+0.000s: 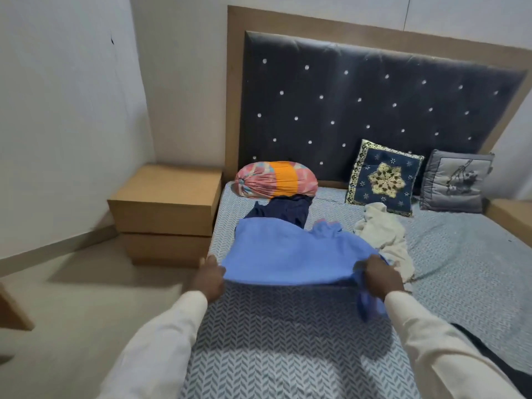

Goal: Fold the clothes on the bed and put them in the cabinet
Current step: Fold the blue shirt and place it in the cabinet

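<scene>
A single wide-angle view, worn on the head; it stands at the long side of the bed (288,347) near the bedside unit (164,203), facing forward and down across the bed toward its headboard (374,96); left hand (208,279) and right hand (381,276), gripping the blue garment (288,254) over the bed, sit close below the lens.

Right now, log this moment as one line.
step: folding | left hand: grips blue garment | right hand: grips blue garment | loose on bed: cream garment, navy garment
</scene>
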